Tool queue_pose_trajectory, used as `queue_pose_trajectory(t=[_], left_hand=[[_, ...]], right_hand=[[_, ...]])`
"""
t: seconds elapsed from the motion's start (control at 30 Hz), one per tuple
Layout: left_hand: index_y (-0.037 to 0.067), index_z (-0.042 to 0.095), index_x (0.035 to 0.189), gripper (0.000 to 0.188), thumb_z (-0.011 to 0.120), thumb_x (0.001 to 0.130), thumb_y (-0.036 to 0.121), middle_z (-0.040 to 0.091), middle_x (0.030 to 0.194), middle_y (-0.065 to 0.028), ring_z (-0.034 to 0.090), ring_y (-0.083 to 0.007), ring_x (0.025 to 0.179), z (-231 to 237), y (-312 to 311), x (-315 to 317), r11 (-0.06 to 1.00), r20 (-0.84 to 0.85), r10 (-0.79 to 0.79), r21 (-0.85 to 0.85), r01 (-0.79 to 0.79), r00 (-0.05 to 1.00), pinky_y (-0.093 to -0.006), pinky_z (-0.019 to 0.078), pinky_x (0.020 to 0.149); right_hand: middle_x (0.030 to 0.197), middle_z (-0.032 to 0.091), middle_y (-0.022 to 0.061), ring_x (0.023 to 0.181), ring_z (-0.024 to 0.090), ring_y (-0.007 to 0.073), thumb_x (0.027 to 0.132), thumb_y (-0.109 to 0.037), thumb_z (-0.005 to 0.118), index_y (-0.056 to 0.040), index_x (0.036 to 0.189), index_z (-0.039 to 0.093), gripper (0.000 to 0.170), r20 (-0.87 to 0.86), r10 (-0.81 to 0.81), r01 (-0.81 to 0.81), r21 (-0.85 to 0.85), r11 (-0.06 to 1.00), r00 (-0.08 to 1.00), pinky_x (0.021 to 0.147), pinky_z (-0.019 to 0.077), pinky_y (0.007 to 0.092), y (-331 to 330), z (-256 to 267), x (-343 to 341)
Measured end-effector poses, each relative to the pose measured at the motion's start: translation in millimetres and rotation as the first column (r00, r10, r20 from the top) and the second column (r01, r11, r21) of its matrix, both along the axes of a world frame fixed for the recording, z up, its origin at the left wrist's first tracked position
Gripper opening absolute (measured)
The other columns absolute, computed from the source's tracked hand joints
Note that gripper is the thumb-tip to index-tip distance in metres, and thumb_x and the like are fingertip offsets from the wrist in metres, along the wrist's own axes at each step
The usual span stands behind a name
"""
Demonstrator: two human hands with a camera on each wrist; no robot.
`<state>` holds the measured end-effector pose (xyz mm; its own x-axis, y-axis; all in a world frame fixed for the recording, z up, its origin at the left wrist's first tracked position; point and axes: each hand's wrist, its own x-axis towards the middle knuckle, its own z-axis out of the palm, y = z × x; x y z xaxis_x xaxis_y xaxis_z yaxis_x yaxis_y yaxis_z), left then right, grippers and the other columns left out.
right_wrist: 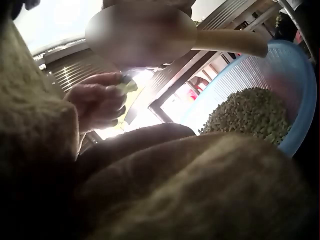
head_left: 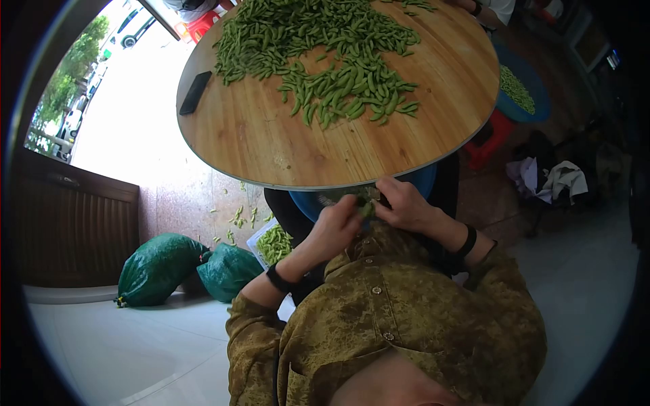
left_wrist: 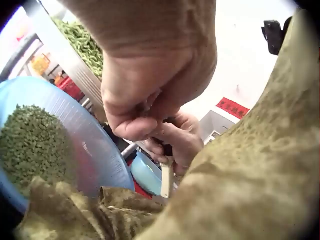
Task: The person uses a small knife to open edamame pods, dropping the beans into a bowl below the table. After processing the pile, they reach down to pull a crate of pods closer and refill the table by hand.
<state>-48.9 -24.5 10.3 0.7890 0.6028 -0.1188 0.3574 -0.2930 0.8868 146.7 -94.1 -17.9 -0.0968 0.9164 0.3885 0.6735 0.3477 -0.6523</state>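
Note:
In the head view my left hand point(head_left: 338, 227) and right hand point(head_left: 406, 206) work close together just below the table edge. A green soybean pod point(right_wrist: 131, 86) is pinched between the left fingers, seen in the right wrist view. My right hand point(left_wrist: 184, 144) grips a tool with a cream handle point(left_wrist: 166, 179); its working end is hidden and I cannot tell its kind. A blue basin point(left_wrist: 107, 150) holding a heap of shelled green beans point(left_wrist: 35, 145) lies below the hands. Soybean pods point(head_left: 345, 84) are spread across the round wooden table point(head_left: 325, 155).
A black phone-like slab point(head_left: 195, 93) lies at the table's left. Green sacks point(head_left: 162, 271) and a white crate point(head_left: 257, 240) with pods stand on the floor at left, with loose pods point(head_left: 238, 218) nearby. At right, another blue basin point(head_left: 538, 88) sits on a red stool point(head_left: 489, 142).

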Motion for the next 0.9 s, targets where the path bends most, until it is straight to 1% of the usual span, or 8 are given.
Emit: queue_pose_trajectory(t=[0.27, 0.3, 0.47, 0.53, 0.6, 0.77, 0.83, 0.9], left_hand=[[0.003, 0.056, 0.090, 0.015, 0.058, 0.088, 0.017, 0.059, 0.087, -0.0240, 0.059, -0.0414, 0.079, 44, 50, -77, 0.807, -0.494, 0.175, 0.567, 0.163, 0.851, -0.0486, 0.0477, 0.067], [0.003, 0.056, 0.088, 0.013, 0.058, 0.087, 0.015, 0.059, 0.085, -0.0223, 0.058, -0.0411, 0.076, 45, 68, -69, 0.785, -0.283, 0.159, 0.617, 0.052, 0.946, -0.0479, 0.0473, 0.066], [0.001, 0.064, 0.086, 0.016, 0.057, 0.083, 0.016, 0.062, 0.086, -0.0218, 0.061, -0.0394, 0.084, 29, 180, 10, 0.631, -0.189, 0.335, 0.772, -0.071, 0.923, -0.0471, 0.0483, 0.073], [0.000, 0.063, 0.083, 0.022, 0.060, 0.080, 0.022, 0.062, 0.082, -0.0242, 0.060, -0.0427, 0.083, 4, 222, 33, 0.598, -0.085, 0.370, 0.784, -0.167, 0.925, -0.0485, 0.0467, 0.072], [-0.001, 0.063, 0.083, 0.022, 0.061, 0.079, 0.021, 0.062, 0.083, -0.0242, 0.060, -0.0431, 0.084, -4, 232, 44, 0.644, -0.108, 0.384, 0.743, -0.182, 0.917, -0.0488, 0.0465, 0.073], [-0.001, 0.061, 0.086, 0.019, 0.058, 0.077, 0.016, 0.063, 0.089, -0.0258, 0.060, -0.0434, 0.088, -3, 219, 37, 0.687, -0.200, 0.390, 0.713, -0.139, 0.899, -0.0487, 0.0477, 0.077], [-0.003, 0.060, 0.086, 0.020, 0.060, 0.077, 0.014, 0.064, 0.080, -0.0236, 0.064, -0.0376, 0.079, 19, 185, 31, 0.631, -0.080, 0.500, 0.715, -0.300, 0.862, -0.0433, 0.0499, 0.069], [-0.003, 0.060, 0.085, 0.017, 0.063, 0.080, 0.013, 0.065, 0.071, -0.0148, 0.065, -0.0229, 0.064, 35, 157, 21, 0.905, 0.019, 0.347, 0.256, -0.341, 0.938, -0.0337, 0.0490, 0.059]], right_hand=[[0.086, 0.052, 0.0203, 0.074, 0.056, 0.0368, 0.074, -0.004, 0.062, 0.0049, 0.100, 0.048, 0.031, -0.082, 0.043, -0.043, 0.001, 0.999, 0.996, 0.063, 0.0457, 0.0406, -5, 1, 4], [0.085, 0.053, 0.0198, 0.072, 0.056, 0.0352, 0.076, -0.005, 0.062, 0.0045, 0.101, 0.049, 0.030, -0.102, 0.029, -0.031, -0.014, 0.999, 0.994, 0.062, 0.0455, 0.0393, -4, 2, 2], [0.073, 0.052, 0.0092, 0.061, 0.054, 0.0201, 0.087, -0.011, 0.058, 0.0017, 0.102, 0.050, 0.021, -0.411, -0.020, -0.106, -0.282, 0.954, 0.911, 0.055, 0.0419, 0.0318, 8, 11, -2], [0.070, 0.051, 0.0050, 0.058, 0.051, 0.0140, 0.090, -0.013, 0.056, 0.0007, 0.102, 0.050, 0.019, -0.499, -0.058, -0.142, -0.355, 0.924, 0.865, 0.053, 0.0403, 0.0286, 8, 13, 0], [0.071, 0.049, 0.0007, 0.056, 0.048, 0.0062, 0.093, -0.014, 0.052, -0.0001, 0.108, 0.051, 0.021, -0.765, -0.195, -0.244, -0.419, 0.875, 0.613, 0.049, 0.0375, 0.0234, 4, 18, 1], [0.073, 0.050, 0.0010, 0.054, 0.045, 0.0045, 0.094, -0.012, 0.048, 0.0000, 0.121, 0.047, 0.029, -0.811, -0.215, -0.285, -0.419, 0.862, 0.545, 0.044, 0.0355, 0.0200, 2, 16, 12], [0.074, 0.050, 0.0017, 0.053, 0.045, 0.0053, 0.095, -0.010, 0.045, 0.0011, 0.128, 0.043, 0.035, -0.836, -0.211, -0.304, -0.402, 0.863, 0.507, 0.042, 0.0349, 0.0198, 5, 17, 13], [0.076, 0.050, 0.0040, 0.053, 0.044, 0.0064, 0.096, -0.011, 0.042, 0.0010, 0.132, 0.039, 0.039, -0.895, -0.195, -0.381, -0.357, 0.853, 0.400, 0.042, 0.0349, 0.0196, 9, 27, 8]])
